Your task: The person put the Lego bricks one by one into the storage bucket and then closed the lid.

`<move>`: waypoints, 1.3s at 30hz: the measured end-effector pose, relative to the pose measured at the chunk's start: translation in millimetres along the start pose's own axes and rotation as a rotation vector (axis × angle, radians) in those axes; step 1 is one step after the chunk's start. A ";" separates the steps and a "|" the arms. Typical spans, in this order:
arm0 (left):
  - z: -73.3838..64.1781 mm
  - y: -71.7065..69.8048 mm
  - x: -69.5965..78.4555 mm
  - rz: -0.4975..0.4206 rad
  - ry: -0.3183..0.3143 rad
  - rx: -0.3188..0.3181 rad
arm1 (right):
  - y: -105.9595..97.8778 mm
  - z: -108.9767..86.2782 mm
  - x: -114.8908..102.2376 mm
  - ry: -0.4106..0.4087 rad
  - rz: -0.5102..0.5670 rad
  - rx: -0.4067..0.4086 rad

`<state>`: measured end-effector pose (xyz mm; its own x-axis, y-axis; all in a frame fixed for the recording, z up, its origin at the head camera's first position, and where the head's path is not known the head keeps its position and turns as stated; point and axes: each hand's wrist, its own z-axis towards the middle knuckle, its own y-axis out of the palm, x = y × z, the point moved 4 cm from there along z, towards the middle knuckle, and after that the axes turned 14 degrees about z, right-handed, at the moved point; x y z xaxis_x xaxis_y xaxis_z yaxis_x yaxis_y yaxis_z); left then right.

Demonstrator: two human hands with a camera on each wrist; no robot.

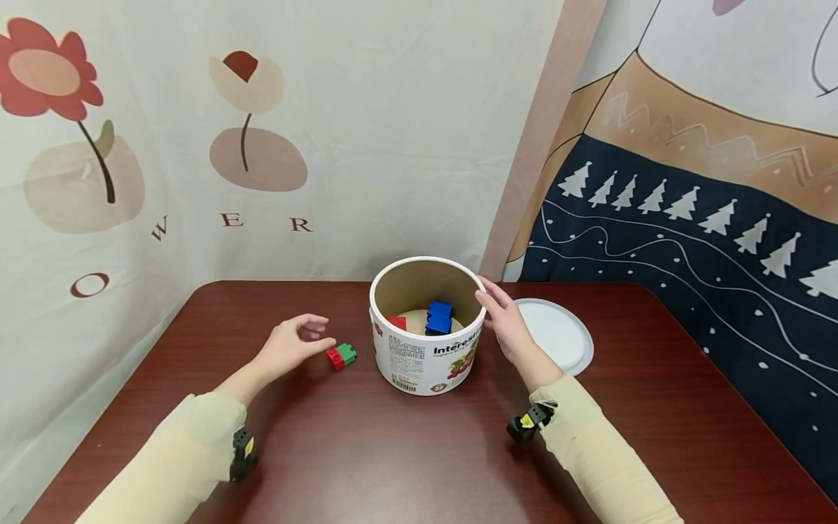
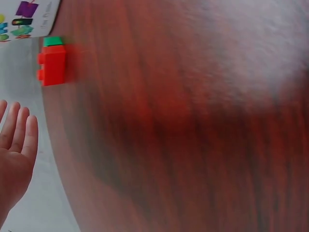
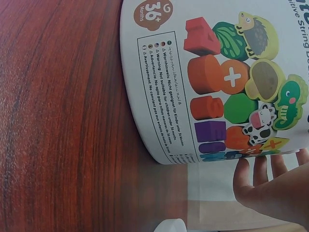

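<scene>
A white round bucket [image 1: 411,364] with printed labels stands upright on the table, its top uncovered. Blue bricks [image 1: 439,318] and a red brick [image 1: 396,322] lie inside. My right hand [image 1: 507,324] rests its fingers against the bucket's right side at the rim; in the right wrist view its fingers [image 3: 260,169] reach along the printed wall. To the left of the bucket sits a red brick joined to a green one [image 1: 341,355]. Beside this pair is my left hand [image 1: 292,345], fingers loosely bent and holding nothing, thumb close to the red end.
A white round lid [image 1: 556,335] lies flat on the table right of the bucket, behind the right hand. The brown wooden table [image 1: 419,458] runs back to printed curtains [image 1: 393,145]. Both wrists wear small black cameras.
</scene>
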<state>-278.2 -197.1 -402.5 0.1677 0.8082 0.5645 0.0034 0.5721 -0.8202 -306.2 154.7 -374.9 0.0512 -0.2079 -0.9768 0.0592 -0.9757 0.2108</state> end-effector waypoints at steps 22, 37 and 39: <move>-5.3 27.9 -6.8 0.048 -0.006 -0.083 | -0.2 0.4 0.6 0.005 0.009 0.004; -5.4 23.4 -10.3 0.013 0.048 -0.057 | 0.4 -0.9 -0.4 0.003 0.012 -0.004; -5.1 21.1 -10.6 -0.007 0.054 -0.059 | 0.4 -0.8 -0.2 0.003 0.015 -0.005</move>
<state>-274.8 -194.3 -426.3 0.2200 0.7950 0.5653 0.0625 0.5668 -0.8215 -305.4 154.4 -374.6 0.0548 -0.2219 -0.9735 0.0633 -0.9723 0.2252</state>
